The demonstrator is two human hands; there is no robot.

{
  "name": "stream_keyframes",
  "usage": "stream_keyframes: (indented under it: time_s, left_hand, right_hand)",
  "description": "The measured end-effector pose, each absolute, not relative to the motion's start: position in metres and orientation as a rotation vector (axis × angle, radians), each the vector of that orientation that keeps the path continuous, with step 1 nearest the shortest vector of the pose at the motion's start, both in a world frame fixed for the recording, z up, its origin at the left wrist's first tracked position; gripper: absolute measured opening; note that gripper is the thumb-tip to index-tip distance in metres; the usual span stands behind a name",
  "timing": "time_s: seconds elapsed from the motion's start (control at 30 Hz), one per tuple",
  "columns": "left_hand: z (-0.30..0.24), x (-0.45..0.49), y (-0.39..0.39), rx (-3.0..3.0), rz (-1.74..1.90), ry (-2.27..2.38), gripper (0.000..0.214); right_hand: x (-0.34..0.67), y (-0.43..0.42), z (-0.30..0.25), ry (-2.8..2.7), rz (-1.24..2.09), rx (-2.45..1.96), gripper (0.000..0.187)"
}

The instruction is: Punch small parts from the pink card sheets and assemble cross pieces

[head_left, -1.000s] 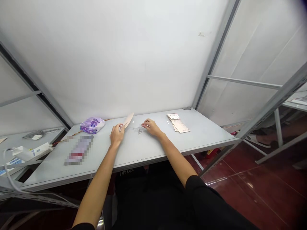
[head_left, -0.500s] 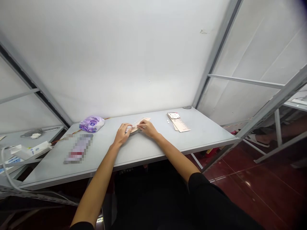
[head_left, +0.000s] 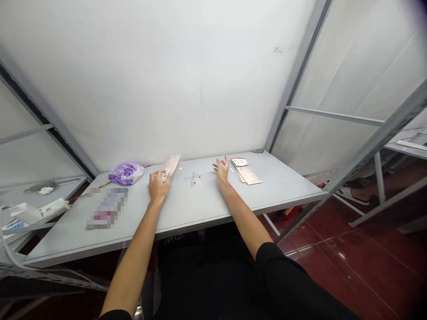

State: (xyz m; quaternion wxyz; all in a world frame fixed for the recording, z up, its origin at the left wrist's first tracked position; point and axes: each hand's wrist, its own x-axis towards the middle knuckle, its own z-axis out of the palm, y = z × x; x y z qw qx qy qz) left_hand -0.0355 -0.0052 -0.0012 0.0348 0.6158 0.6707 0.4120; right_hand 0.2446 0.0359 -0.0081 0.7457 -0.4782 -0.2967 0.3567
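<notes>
Right, from my remote seat the thing to watch is the thin pale-tan wooden sheet (head_left: 172,163) at the back of the pale grey desk (head_left: 200,209). My left hand (head_left: 158,186) is pinching its near end between fingertips and thumb. The sheet's long axis runs away from me and a little to the right, and its far end is lifted off the desk towards the white back wall.

My right hand (head_left: 222,170) holds nothing. Its fingers are spread and the palm is low over the desk (whether it touches the surface I cannot tell). Just to its right lies a flat stack of similar tan sheets (head_left: 251,174) with a small white printed card (head_left: 240,162) on the far end. The fingertips are close beside that stack, and I cannot make out any contact.

Between the two hands a small pale cross-shaped piece with dark markings (head_left: 192,178) lies flat, roughly midway and apart from both. So the held sheet is on the left side, the stack on the right, and the cross piece sits in the gap between them.

Further left, a purple plastic-wrapped packet (head_left: 126,173) rests near the back edge, with a blurred flat rectangular item (head_left: 106,212) nearer to me. A white power strip (head_left: 36,210) sits on the neighbouring surface, well away from both hands.
</notes>
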Motion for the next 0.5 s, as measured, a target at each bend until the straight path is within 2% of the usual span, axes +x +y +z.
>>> stream_keyframes:
  time_s: [0.07,0.13,0.5]
  left_hand:
    - [0.001,-0.037,-0.007,1.873,1.182,2.186,0.04]
    - [0.001,-0.039,-0.009,1.86,1.102,2.292,0.042]
    - [-0.005,-0.047,-0.008,1.808,0.775,2.452,0.043]
  right_hand:
    - [0.261,0.04,-0.007,-0.396,0.873,-0.939,0.076]
    - [0.274,0.042,-0.006,-0.241,0.925,-0.861,0.075]
    - [0.302,0.043,-0.006,-0.084,0.888,-0.723,0.075]
